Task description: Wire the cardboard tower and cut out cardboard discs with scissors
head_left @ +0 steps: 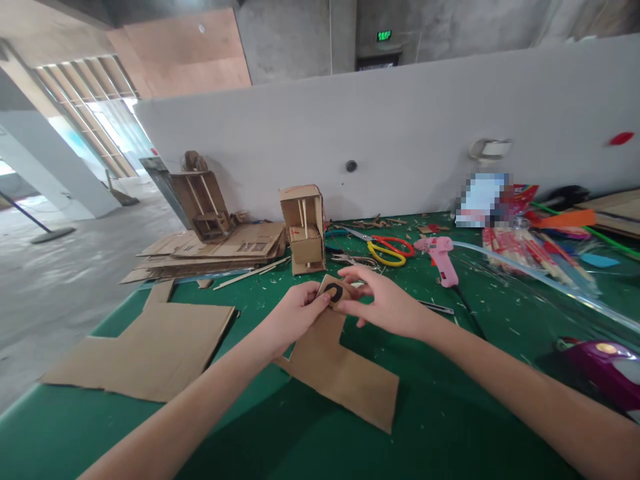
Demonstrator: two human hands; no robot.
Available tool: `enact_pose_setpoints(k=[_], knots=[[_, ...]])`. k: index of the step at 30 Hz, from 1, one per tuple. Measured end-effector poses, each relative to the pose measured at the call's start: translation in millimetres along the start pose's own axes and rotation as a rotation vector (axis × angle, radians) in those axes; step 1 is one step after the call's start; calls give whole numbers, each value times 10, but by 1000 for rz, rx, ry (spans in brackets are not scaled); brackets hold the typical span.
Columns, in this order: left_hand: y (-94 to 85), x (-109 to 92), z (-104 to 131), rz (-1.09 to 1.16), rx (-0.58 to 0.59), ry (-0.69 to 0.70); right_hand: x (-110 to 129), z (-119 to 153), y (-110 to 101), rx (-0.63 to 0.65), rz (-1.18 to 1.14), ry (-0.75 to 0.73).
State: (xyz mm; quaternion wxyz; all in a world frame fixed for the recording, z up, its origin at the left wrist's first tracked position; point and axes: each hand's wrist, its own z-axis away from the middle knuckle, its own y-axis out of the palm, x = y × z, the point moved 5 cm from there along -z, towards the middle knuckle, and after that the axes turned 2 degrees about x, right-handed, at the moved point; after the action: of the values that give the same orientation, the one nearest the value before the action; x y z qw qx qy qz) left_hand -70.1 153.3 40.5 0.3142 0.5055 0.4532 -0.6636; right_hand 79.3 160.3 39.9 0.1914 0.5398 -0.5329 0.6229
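Between my two hands is a small piece of cardboard [325,283] with a black curved mark on it. My left hand [298,313] grips its left side, thumb on the front face. At its right edge, my right hand [383,303] touches it with thumb and fingers curved apart; whether they press on it is hard to see. Below both hands lies a cut cardboard sheet [345,377] with a stepped outline, its upper end partly covered by the small piece. A larger cardboard sheet [170,343] with a notch rests to the left.
Behind my hands stand a cardboard box model [306,250], scissors [390,248], pliers [354,260] and a pink glue gun [441,260]. Stacked cardboard [235,247] is at the back left, a purple device [607,370] at the right. A grey partition [410,127] borders the green table [450,413].
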Motion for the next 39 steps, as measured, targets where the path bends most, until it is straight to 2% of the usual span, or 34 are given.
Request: enact_pose_setpoints(k=[3,8,9,12,14,15,19,21,25,28,30,32,39], knots=[[18,79,-33,-14,3,-8,-176,-26,100,76,-307,168],[-32,140,-71,-61,4,-65,-151,-28,158,147,-286,135],[-45,129,-74,-58,36,-68,-115,-20,167,169,-263,114],[-46,28,-61,-69,239,-9,-13,11,213,241,-220,60],[-58,-60,-38,-149,331,54,-6,18,230,237,-219,85],[-75,-95,-29,-195,340,69,-19,15,227,212,-227,110],[-187,-193,-9,-269,223,69,-44,-14,101,69,-239,134],[-263,-223,-4,-260,132,62,6,-17,-19,50,-137,92],[-424,-229,-24,-180,-46,70,143,25,-221,124,381,-1],[-468,-162,-63,-75,-95,64,253,52,-303,-16,816,-143],[-458,-103,-85,-7,-104,40,324,72,-279,-141,1013,-264],[-434,-52,-96,55,-115,8,362,88,-209,-195,1087,-338],[-328,23,-87,298,-188,-2,446,164,54,-155,1096,-417]])
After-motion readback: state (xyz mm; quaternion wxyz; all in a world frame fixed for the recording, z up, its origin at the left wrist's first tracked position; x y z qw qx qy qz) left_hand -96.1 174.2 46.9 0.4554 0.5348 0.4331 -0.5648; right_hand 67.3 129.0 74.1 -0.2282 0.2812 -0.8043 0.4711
